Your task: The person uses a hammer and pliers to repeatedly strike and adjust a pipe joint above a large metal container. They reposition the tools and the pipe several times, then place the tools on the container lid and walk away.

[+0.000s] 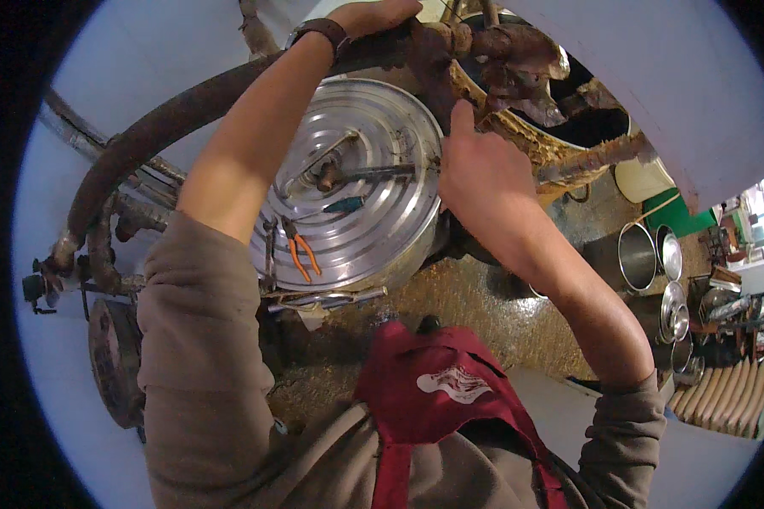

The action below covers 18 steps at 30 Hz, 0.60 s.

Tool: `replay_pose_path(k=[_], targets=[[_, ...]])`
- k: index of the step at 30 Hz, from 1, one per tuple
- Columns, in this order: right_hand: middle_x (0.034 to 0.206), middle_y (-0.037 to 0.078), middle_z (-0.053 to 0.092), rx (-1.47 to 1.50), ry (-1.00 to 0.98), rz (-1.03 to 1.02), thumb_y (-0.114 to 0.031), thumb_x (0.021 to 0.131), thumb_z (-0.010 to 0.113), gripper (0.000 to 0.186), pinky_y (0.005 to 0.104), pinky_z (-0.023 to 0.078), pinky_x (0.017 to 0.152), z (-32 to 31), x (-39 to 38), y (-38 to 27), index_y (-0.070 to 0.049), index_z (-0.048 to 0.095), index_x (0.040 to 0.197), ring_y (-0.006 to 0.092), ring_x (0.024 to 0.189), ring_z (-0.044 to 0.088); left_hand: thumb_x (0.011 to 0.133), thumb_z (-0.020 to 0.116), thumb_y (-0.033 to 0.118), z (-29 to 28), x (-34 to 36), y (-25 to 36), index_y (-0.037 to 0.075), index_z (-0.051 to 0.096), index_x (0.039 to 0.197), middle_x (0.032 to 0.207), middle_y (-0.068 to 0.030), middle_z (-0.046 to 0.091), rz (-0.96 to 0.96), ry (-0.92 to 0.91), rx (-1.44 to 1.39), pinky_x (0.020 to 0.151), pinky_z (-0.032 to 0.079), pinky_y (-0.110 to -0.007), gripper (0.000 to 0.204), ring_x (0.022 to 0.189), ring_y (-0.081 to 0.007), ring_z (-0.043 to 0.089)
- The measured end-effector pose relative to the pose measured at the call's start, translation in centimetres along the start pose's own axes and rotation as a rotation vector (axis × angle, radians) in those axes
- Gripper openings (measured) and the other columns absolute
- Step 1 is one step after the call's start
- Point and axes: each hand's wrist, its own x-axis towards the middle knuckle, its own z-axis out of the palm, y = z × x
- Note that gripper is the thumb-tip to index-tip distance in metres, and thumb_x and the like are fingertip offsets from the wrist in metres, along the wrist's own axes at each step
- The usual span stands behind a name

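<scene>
My left hand (375, 15) is at the top, curled over a thick dark insulated pipe (174, 106); its fingertips are partly hidden. My right hand (488, 170) is below the pipe joint, index finger straight against a dark hanging piece of pipe wrapping (433, 68). The other right fingers are curled under, and what they hold, if anything, is hidden. Beneath my arms is a large round ribbed metal lid (390, 220). On it lie pliers with orange handles (301, 254), a teal-handled tool (345, 205) and a slim metal tool (269, 254).
Torn brown insulation (518, 68) hangs from the joint above a large open pot (586, 123). Metal rods (331, 297) lie along the lid's near side. Several metal pots (637, 254) stand on the wet floor (484, 305) at right. A white surface (688, 76) overhangs the upper right.
</scene>
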Motion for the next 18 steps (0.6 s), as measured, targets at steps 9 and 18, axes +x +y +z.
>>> replay_pose_path(k=[9, 18], targets=[[0.081, 0.029, 0.072, 0.111, 0.100, 0.052, -0.022, 0.104, 0.057, 0.046, 0.0634, 0.056, 0.071, 3.3, -0.5, 1.0, -0.001, 0.045, 0.144, 0.0514, 0.078, 0.071, 0.117, 0.034, 0.039, -0.2, 1.2, 1.7, 0.003, 0.048, 0.151, 0.144, -0.0116, 0.050, -0.335, -0.210, -0.035, 0.110, 0.039, -0.039, 0.051, 0.128, -0.0227, 0.049], [0.081, 0.029, 0.072, 0.141, 0.152, 0.068, -0.024, 0.104, 0.059, 0.055, 0.0603, 0.057, 0.069, 6.3, -0.6, 1.2, -0.001, 0.043, 0.152, 0.0492, 0.076, 0.072, 0.117, 0.031, 0.041, -2.0, 1.9, 6.8, 0.003, 0.045, 0.152, 0.146, -0.0130, 0.048, -0.566, -0.295, -0.086, 0.108, 0.042, -0.041, 0.053, 0.125, -0.0261, 0.050]])
